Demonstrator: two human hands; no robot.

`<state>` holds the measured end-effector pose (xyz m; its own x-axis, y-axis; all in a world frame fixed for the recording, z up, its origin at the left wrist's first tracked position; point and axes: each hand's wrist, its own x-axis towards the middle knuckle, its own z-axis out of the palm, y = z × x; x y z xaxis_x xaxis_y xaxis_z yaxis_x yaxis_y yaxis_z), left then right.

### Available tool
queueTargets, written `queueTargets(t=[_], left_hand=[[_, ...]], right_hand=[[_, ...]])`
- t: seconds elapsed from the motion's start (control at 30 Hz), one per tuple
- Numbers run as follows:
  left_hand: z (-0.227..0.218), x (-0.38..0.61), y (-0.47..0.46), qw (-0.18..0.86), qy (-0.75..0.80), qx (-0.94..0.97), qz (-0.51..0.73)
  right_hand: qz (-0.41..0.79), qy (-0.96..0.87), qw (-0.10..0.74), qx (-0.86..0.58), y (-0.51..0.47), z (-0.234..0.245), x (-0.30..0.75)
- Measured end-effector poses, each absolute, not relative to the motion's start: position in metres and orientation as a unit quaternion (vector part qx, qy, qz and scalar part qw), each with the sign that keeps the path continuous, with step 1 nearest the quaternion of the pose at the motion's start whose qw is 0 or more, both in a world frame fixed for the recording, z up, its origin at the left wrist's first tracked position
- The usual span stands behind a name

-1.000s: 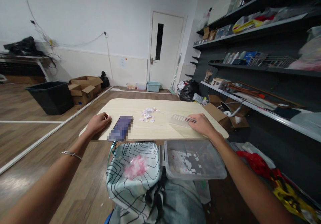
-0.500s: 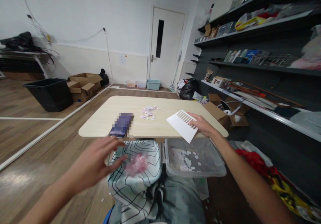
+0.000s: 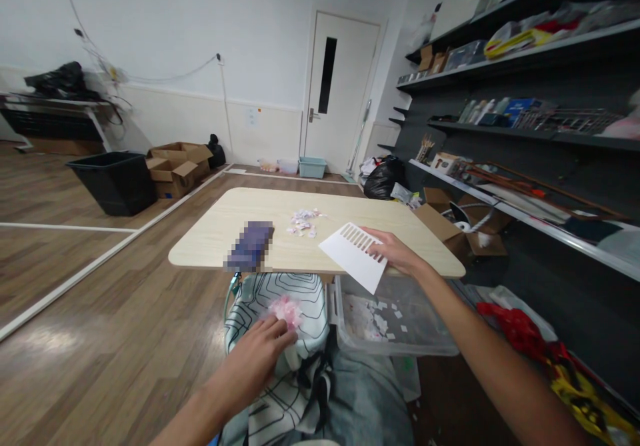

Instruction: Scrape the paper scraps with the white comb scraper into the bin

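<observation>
Here, left fingers overlap pink scraps, grip unclear; right fingers pinch a card.

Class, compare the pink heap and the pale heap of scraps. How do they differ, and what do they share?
The pink heap lies on line-patterned fabric; the pale heap lies on the tabletop. The left hand is at the pink heap's near edge, while no hand is at the pale heap. Both are loose, untidy heaps.

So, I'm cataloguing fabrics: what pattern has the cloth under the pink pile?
The pale cloth has dark lines; see the head view.
</observation>
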<state>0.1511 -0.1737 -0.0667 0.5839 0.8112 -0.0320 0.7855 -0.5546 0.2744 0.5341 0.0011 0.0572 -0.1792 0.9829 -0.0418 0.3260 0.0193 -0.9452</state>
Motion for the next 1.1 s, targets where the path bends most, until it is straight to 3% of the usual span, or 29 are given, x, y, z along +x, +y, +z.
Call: queueTargets(t=[0.3, 0.5, 0.63, 0.8, 1.1], left_hand=[[-0.039, 0.155, -0.152, 0.076, 0.433, 0.897, 0.045], [-0.029, 0.113, -0.181, 0.023, 0.395, 0.883, 0.251], [-0.016, 0.052, -0.149, 0.003, 0.501, 0.771, 0.392], [-0.019, 0.013, -0.100, 0.014, 0.561, 0.746, 0.359], [-0.033, 0.012, -0.092, -0.005, 0.562, 0.756, 0.336]], right_hand=[[0.493, -0.626, 0.340, -0.500, -0.003, 0.054, 0.510], [0.526, -0.634, 0.315, -0.472, -0.022, 0.061, 0.503], [0.512, -0.618, 0.344, -0.488, -0.020, 0.070, 0.515], [0.481, -0.585, 0.392, -0.522, -0.014, 0.070, 0.534], [0.462, -0.560, 0.412, -0.550, -0.023, 0.073, 0.551]])
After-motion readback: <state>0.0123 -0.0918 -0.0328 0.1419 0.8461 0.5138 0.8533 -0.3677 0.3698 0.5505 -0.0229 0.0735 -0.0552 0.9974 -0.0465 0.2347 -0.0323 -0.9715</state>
